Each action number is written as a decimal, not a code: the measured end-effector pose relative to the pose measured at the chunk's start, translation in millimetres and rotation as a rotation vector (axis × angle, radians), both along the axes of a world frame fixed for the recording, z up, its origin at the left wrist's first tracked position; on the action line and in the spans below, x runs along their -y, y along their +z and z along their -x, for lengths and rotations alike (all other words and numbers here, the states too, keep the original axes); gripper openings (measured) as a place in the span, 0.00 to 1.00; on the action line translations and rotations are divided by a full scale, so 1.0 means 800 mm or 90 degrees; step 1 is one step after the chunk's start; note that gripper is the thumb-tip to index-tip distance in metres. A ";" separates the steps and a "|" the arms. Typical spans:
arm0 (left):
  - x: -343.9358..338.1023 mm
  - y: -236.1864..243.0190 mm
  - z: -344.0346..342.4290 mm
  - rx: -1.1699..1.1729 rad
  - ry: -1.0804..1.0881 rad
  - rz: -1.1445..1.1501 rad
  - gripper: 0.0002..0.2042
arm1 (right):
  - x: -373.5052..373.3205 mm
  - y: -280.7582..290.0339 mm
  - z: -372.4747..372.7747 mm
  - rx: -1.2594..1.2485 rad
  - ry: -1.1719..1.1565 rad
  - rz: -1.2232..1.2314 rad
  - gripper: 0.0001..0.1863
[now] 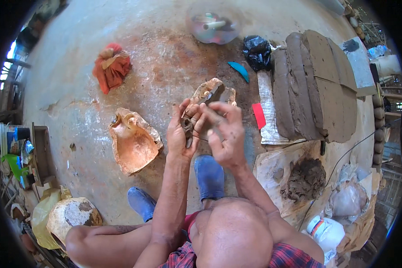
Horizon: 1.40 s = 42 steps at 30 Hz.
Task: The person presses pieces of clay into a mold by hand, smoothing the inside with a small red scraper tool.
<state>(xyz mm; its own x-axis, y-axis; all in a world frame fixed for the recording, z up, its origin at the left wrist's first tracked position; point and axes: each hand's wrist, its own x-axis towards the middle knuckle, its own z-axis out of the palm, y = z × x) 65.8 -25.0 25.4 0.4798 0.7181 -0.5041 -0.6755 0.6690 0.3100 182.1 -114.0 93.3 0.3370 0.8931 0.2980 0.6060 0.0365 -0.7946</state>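
My left hand [181, 136] is palm up in front of me, its fingers curled round a small lump of dark clay [189, 126]. Close on its right is my right hand [230, 136], fingers bent and thumb apart from them, the fingertips near the left fingers. Just beyond both hands lies a plaster mould piece [230, 94] with dark clay in its hollow, partly hidden by the fingers. A larger hollow mould piece [136, 149], orange-brown inside, rests on the floor to the left.
A big block of grey clay [319, 87] stands at the right. Nearby are a black plastic bag [257, 52], a teal curved scraper [239, 71] and a red strip [258, 116]. Crumbled clay [306, 178] sits nearer. A red cloth [112, 67] and clear tub [213, 24] lie farther off.
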 end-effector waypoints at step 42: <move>-0.065 0.021 -0.043 -0.651 -0.105 -0.696 0.33 | 0.100 -0.062 -0.051 -0.081 -0.288 0.041 0.22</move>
<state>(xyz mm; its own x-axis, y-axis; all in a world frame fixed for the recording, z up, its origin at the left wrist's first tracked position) 100.1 26.7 42.3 0.3727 0.9252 0.0709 0.1915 -0.1515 0.9697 222.5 -193.9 43.6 0.7269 0.6632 0.1782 0.4477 -0.2609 -0.8552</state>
